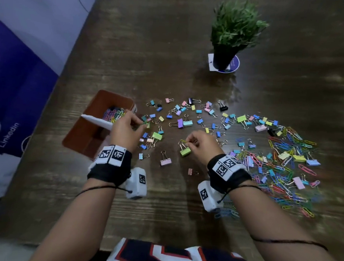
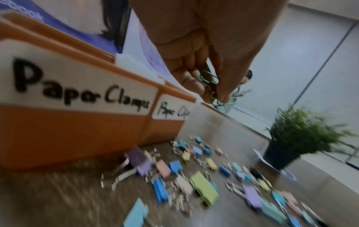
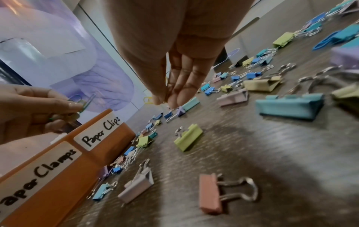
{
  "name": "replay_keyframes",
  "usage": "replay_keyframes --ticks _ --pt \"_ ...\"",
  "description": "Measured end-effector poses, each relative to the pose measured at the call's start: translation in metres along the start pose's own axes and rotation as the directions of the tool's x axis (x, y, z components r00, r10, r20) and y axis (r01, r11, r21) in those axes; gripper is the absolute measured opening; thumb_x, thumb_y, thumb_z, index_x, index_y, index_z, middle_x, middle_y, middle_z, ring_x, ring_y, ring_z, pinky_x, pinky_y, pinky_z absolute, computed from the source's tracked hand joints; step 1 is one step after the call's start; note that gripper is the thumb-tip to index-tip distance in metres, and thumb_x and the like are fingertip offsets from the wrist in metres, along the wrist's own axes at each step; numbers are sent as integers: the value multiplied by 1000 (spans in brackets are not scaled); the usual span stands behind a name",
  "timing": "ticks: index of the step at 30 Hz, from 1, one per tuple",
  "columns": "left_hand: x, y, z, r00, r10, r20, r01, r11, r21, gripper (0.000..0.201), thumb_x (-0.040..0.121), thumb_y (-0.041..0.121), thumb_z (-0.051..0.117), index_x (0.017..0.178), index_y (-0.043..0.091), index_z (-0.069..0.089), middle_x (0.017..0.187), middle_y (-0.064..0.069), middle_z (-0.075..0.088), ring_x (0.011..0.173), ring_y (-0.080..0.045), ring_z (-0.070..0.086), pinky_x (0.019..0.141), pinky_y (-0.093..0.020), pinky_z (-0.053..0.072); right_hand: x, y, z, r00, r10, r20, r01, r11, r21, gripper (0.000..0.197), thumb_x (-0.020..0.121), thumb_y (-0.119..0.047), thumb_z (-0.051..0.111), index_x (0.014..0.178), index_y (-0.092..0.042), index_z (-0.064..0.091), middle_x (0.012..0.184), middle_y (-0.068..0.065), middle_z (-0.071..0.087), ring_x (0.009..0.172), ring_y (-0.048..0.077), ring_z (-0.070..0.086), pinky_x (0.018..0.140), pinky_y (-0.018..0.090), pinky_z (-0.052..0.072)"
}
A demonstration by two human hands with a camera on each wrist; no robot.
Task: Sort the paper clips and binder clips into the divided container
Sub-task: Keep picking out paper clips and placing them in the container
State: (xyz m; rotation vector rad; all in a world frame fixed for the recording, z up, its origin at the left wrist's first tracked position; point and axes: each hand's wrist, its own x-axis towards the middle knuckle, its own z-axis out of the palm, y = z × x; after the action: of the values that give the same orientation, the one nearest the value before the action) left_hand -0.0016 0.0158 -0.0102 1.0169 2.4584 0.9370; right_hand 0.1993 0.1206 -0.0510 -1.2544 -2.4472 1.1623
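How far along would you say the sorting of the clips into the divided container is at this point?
Early. Done: a heap of paper clips lies in the container's far section; the near section looks empty. In hand: the left hand pinches a few paper clips, and the right hand pinches a yellow one. Left: every binder clip and the large paper clip pile on the table.

Container (image 3: 108, 153) labels: "Paper Clamps", "Paper Clips". Blue banner (image 1: 13, 106): "LinkedIn".

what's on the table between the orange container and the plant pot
In the head view, small binder clips lie scattered between the orange container and the plant pot, then bare wood nearer the pot.
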Motion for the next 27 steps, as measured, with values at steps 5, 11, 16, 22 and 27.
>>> replay_keyframes --ticks 5,11,16,22,27 --pt "29 -20 -44 979 -87 -187 93 995 24 11 85 20 70 84 15 61 83 1 65 68 -17 61 64 -28 52 6 -14 16 1000 7 15 -7 1000 -3 3 88 -11 63 87 -14 64 92 2 61 82 14 58 74 23 45" --pt "73 -30 -51 983 -145 -112 167 960 226 12 82 20 74 91 15 66 95 -5 69 80 -17 57 72 -28 44 11 -20 21 999 36 39 -36 999 -6 5 88 -13 64 85 -17 62 91 0 59 82 14 57 78 29 50" --pt "81 -30 -52 991 -136 4 129 947 296 36 87 28 68 120 15 61 115 -7 66 104 -26 60 87 -35 47 15 -20 16 998 55 32 -55 998 -12 3 89 -13 63 87 -15 63 89 1 62 78 14 57 70 24 45" --pt "65 -51 -70 992 -24 -122 59 953 296 43 92 38 57 129 17 54 129 -11 55 118 -31 50 99 -46 40 28 -29 11 999 39 -20 -40 999 -36 6 88 -14 65 83 -18 63 80 -3 61 72 10 57 64 19 44" --pt "57 -79 -87 973 -180 -143 216 927 307 55 95 48 47 142 20 41 146 -14 40 134 -35 34 110 -52 25 46 -60 24 998 -56 -24 56 998 1 4 88 -11 63 87 -15 64 85 -4 61 76 8 56 65 17 43"
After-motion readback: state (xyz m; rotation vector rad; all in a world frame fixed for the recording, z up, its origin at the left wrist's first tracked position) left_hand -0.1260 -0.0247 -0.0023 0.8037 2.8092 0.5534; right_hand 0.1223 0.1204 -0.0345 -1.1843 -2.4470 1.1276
